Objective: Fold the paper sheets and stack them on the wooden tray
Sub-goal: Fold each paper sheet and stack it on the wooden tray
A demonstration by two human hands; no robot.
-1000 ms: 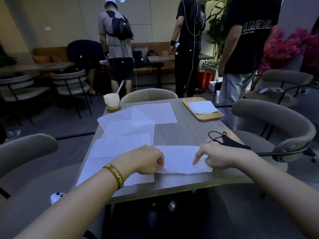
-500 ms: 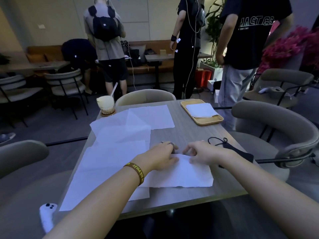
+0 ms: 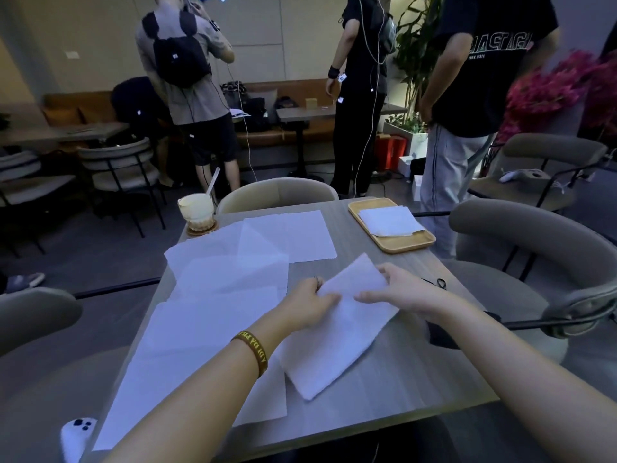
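Flat white paper sheets (image 3: 217, 315) cover the left of a grey wood-grain table (image 3: 417, 379). At centre, the left hand (image 3: 310, 305) and right hand (image 3: 400, 290) pinch a folded white paper sheet (image 3: 337, 349), fingers curled over its edges. A rectangular light wooden tray (image 3: 400, 246) sits far right.

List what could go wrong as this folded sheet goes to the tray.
1. The left hand and right hand grip the folded sheet only at its far end; the rest is unheld, so the fold may open.
2. The folded stack on the wooden tray already has an uneven near edge; a new piece may land crooked.
3. The left forearm lies over the loose sheets, which reach toward the drink glass; dragging them could nudge it.
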